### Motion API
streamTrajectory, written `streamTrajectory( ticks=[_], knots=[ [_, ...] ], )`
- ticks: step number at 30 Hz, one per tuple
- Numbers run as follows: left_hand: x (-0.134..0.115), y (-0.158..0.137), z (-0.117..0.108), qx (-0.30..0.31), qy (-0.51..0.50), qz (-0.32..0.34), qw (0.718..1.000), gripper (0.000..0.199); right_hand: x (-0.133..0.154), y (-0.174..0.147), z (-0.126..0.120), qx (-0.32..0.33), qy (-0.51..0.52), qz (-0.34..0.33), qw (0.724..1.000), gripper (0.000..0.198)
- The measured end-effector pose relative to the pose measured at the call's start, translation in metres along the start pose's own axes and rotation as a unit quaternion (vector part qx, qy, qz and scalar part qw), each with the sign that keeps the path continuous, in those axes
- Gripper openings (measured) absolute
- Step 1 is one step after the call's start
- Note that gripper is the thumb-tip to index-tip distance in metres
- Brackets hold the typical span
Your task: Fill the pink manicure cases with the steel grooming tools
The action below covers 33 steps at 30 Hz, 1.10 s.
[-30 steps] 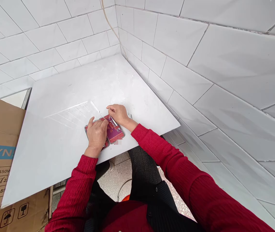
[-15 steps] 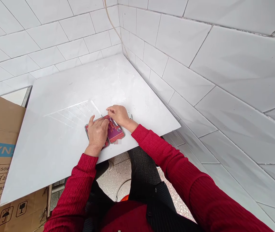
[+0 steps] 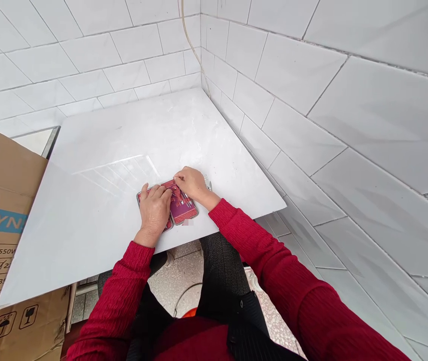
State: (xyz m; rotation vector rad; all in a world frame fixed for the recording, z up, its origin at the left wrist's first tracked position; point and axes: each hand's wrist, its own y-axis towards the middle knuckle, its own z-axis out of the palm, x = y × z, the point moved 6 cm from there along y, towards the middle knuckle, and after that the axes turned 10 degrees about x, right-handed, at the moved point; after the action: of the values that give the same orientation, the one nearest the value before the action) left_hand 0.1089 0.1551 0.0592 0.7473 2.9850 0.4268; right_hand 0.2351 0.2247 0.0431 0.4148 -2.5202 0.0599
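Note:
A small case [image 3: 184, 215] lies open on the white tabletop [image 3: 97, 230], its two rounded halves side by side. Its inside is red and purple, and slim silvery tools rest in the right half, much like a manicure set. My left hand [image 3: 154, 208] lies over the left half with the fingers stretched out, their tips at the middle fold. At the top of the right half, my right hand [image 3: 193, 184] is closed in a pinch. Whatever is between its fingertips is too small to name. A silvery object [image 3: 208, 182] is partly hidden behind the right wrist.
Tiled walls [image 3: 266, 65] meet behind the table, with a thin cable [image 3: 188, 37] hanging in the corner. A large cardboard box [image 3: 7, 195] stands against the left side. The table's front edge is close to my lap.
My right hand has shifted slightly to the right along the case's upper edge, still pinched. A dark tip near its fingers no longer shows. My left hand keeps its place. The view has tilted a little.

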Motion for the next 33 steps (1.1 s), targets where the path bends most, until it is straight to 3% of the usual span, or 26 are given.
streamTrajectory(
  ticks=[6, 10, 13, 20, 27, 33],
  knots=[
    [0.001, 0.000, 0.000, -0.011, -0.011, -0.012, 1.000, 0.032, -0.010, 0.000, -0.014, -0.043, 0.016, 0.025, 0.999, 0.030],
    [0.006, -0.002, 0.000, -0.021, -0.045, -0.025, 0.998, 0.031, -0.037, 0.002, -0.035, -0.107, 0.026, 0.106, 0.988, 0.027],
    [0.009, -0.003, 0.000, -0.029, -0.065, -0.037, 0.997, 0.031, -0.044, 0.003, -0.034, -0.072, -0.003, 0.125, 0.989, 0.020],
    [0.012, -0.004, 0.005, -0.038, -0.089, -0.041, 0.994, 0.031, -0.029, 0.006, -0.016, 0.001, -0.087, 0.092, 0.992, 0.017],
    [0.011, -0.005, 0.005, -0.017, -0.094, -0.043, 0.994, 0.033, -0.023, 0.012, -0.024, 0.053, -0.116, 0.079, 0.989, 0.016],
    [0.013, -0.006, 0.008, -0.012, -0.112, -0.042, 0.993, 0.032, -0.005, 0.022, -0.024, 0.145, -0.274, 0.025, 0.950, 0.017]
  ],
)
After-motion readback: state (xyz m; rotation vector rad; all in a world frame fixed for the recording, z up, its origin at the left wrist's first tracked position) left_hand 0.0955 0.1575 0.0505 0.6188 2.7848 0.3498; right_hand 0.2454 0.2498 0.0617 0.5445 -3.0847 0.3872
